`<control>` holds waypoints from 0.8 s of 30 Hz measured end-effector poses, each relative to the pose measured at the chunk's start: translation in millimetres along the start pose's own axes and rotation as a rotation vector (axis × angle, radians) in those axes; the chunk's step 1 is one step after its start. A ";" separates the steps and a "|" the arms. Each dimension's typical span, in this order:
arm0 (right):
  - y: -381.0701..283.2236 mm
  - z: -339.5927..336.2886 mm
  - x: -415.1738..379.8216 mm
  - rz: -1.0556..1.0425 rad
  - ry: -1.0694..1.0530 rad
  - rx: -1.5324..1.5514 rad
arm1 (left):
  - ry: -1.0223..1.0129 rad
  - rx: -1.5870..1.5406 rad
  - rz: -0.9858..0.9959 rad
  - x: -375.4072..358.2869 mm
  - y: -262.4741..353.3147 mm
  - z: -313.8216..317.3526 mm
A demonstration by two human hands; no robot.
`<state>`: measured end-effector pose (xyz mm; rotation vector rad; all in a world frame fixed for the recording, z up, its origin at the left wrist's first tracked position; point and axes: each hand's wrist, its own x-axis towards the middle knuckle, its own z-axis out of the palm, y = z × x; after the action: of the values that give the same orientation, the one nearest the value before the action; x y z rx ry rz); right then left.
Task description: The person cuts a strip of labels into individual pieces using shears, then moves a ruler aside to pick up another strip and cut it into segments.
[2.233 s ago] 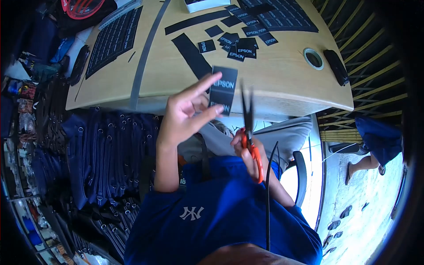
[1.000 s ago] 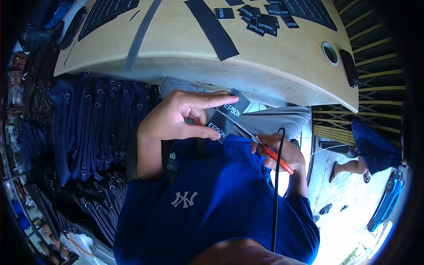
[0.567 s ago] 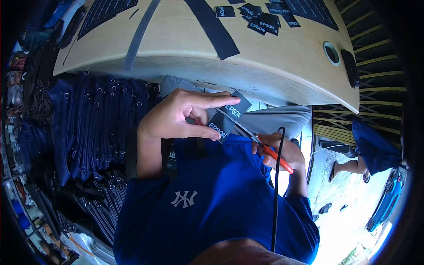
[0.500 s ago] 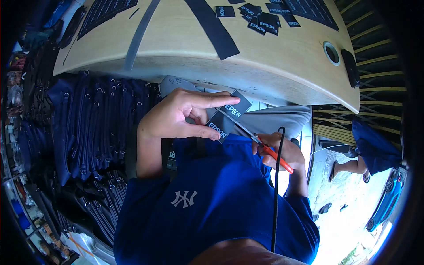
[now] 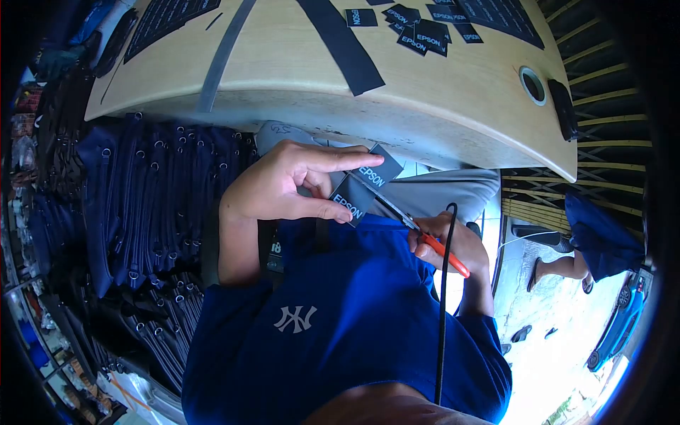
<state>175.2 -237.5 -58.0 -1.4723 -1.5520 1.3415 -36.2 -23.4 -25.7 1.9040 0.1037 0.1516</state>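
Observation:
Between the thumb and fingers of my left hand [image 5: 294, 185] is a dark strip with two EPSON labels [image 5: 372, 173], held in front of my lap. My right hand [image 5: 450, 244] grips orange-handled scissors [image 5: 440, 251]. The scissor blades reach up and left to the strip, lying between the two labels. Whether the labels are still joined is hard to tell. A loose pile of cut EPSON labels [image 5: 428, 35] rests on the wooden table [image 5: 283, 64] beyond my hands.
Two long dark strips [image 5: 343, 53] lie on the table, with printed label sheets [image 5: 503, 21] at its far corners. A roll of tape [image 5: 531, 85] is near the right edge. Navy straps [image 5: 156, 205] hang at left. Another person's leg [image 5: 563, 268] shows at right.
The scissors and my right hand have shifted very slightly. My left hand stays almost where it was, still holding the labels.

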 end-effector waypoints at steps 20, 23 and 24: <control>19.4 10.0 -8.9 0.114 0.079 0.025 | 0.085 -0.071 -0.091 28.1 24.0 -30.5; 19.6 16.8 -10.4 0.135 0.102 0.072 | 0.164 -0.006 0.011 72.8 19.1 -48.1; 20.7 19.2 -10.5 0.120 0.118 0.061 | 0.180 0.032 0.025 93.5 16.5 -54.7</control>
<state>166.8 -255.2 -80.8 -1.5977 -1.3558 1.3316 47.6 35.8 12.8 1.9214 0.2049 0.3403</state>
